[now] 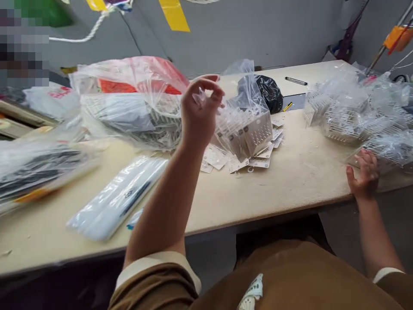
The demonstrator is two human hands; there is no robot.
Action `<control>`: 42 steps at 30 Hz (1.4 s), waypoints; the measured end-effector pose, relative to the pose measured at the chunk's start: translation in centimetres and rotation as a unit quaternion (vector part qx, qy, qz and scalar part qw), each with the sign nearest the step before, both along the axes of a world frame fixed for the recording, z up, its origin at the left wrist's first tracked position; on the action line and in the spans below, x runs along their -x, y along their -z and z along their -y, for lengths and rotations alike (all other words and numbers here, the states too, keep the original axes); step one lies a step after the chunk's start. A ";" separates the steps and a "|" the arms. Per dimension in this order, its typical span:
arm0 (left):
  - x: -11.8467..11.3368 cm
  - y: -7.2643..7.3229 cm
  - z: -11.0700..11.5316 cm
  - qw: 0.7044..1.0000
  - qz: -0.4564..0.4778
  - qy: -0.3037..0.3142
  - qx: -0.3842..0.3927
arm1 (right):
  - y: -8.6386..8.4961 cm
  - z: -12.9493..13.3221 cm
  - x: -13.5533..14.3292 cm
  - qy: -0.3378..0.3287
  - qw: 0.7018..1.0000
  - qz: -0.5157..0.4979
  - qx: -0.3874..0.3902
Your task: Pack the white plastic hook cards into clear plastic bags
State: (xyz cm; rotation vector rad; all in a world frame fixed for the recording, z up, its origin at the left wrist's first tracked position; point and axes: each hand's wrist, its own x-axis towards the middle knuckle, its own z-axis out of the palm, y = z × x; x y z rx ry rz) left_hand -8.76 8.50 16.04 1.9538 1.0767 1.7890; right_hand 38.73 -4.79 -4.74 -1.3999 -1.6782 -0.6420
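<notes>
Raised above the table, my left hand (200, 107) pinches the edge of a clear plastic bag (248, 92). That bag holds a row of white punched cards (251, 135) and rests on a loose pile of flat cards (214, 157). At the right, my right hand (364, 174) has its fingers spread against the near side of a clear bag of cards (390, 148). Further bagged card bundles (345, 118) lie beyond it.
A large clear bag with red print (135, 103) stands at the back left. Flat plastic packs (109, 202) and a bag of dark items (38, 168) lie at the left. Behind are a black bag (269, 92), a yellow cutter (288, 106) and a marker (296, 81).
</notes>
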 end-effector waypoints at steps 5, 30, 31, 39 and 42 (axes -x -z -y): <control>4.7 0.9 -3.3 0.983 0.057 0.147 0.098 | -0.1 0.0 0.0 -0.002 1.000 0.009 -0.018; -4.7 6.6 4.6 0.913 -0.084 0.348 0.197 | -7.5 -1.8 15.9 -0.341 0.635 -0.657 0.222; -4.3 7.0 4.7 0.912 -0.102 0.332 0.218 | -7.4 -1.8 15.6 -0.341 0.634 -0.655 0.229; -5.5 10.1 6.5 0.930 0.004 0.224 0.292 | -9.9 -2.8 13.6 -0.333 0.816 -0.434 0.189; -5.9 10.4 6.5 0.930 0.025 0.224 0.292 | -13.3 -3.1 14.4 -0.308 0.914 -0.203 0.168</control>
